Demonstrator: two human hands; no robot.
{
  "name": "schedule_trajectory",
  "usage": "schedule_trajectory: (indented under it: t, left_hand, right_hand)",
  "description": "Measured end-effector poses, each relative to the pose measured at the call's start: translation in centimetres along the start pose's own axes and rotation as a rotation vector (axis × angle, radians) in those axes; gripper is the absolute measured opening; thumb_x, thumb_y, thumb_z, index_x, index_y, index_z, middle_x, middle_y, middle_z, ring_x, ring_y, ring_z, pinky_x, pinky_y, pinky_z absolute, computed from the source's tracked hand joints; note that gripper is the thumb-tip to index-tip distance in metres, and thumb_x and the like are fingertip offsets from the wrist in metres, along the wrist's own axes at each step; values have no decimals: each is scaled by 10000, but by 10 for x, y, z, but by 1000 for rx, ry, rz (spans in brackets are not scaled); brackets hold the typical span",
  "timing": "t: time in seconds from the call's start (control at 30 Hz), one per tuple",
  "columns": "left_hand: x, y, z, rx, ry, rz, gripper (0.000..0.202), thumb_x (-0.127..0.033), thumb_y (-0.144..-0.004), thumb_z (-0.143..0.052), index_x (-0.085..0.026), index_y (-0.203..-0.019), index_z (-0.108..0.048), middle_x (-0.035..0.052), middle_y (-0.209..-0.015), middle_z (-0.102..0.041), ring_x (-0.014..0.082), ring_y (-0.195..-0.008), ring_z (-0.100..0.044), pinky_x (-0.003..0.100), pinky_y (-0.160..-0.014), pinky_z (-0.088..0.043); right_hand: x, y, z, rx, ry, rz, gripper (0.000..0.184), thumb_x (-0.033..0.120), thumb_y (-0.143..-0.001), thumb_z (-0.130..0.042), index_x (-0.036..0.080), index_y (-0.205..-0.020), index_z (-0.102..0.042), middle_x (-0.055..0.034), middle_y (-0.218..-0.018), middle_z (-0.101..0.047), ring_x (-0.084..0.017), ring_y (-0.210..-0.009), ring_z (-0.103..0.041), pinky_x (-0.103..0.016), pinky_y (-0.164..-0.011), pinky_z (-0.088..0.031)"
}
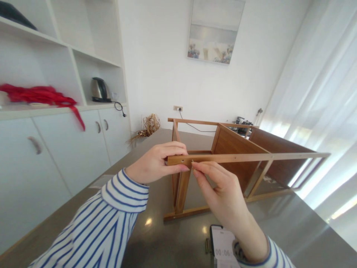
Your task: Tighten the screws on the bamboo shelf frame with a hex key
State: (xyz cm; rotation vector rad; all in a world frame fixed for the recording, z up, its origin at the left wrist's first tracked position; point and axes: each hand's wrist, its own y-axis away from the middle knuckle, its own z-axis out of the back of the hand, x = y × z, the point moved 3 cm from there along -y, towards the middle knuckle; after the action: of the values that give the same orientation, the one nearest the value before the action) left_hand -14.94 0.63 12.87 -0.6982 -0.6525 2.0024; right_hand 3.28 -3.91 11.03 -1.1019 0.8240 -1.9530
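A wooden shelf frame point(237, 158) lies on its side on the grey table. My left hand point(158, 160) is closed around the near end of its upper rail, thumb below and fingers over the top. A round hole point(182, 161) shows in the rail between thumb and fingers. Just right of it, my right hand point(220, 190) pinches a small, thin screw-like piece point(192, 162) between thumb and forefinger, against or very close to the rail's face. The fingertips mostly hide this piece, so its exact kind and whether it sits in a hole cannot be told.
A phone point(223, 243) showing a timer lies below my right wrist, a small metal piece point(207, 245) beside it. White cabinets point(67, 149) with a kettle point(99, 89) and red cloth point(41, 96) stand left. A curtain point(320, 96) hangs right. Dark appliances point(242, 123) sit behind the frame.
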Motion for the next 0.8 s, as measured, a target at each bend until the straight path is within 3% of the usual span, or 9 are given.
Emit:
schedule_trajectory:
  t: [0.23,0.8]
  left_hand:
    - [0,0,1,-3,20,-18,246,-326,-795,-648,-157,-973,-649,79,-1042,-636,157,-965,-600,255,-896,-465]
    - [-1,0,2,-15,-2,-23,234,-328,-823,-605,-152,-966,-666,92,-1041,-658,173,-966,-616,267,-892,-481]
  right_hand:
    - [1,-1,-3,-27,24,-77,125,180,-864,-580,201,-953,-665,-5,-931,-712,-113,-838,-659,-204,-771,-509]
    - [10,-10,-8,8,37,19,151,167,-888,-541,205,-947,-674,-40,-942,-692,-148,-885,-627,-277,-804,-516]
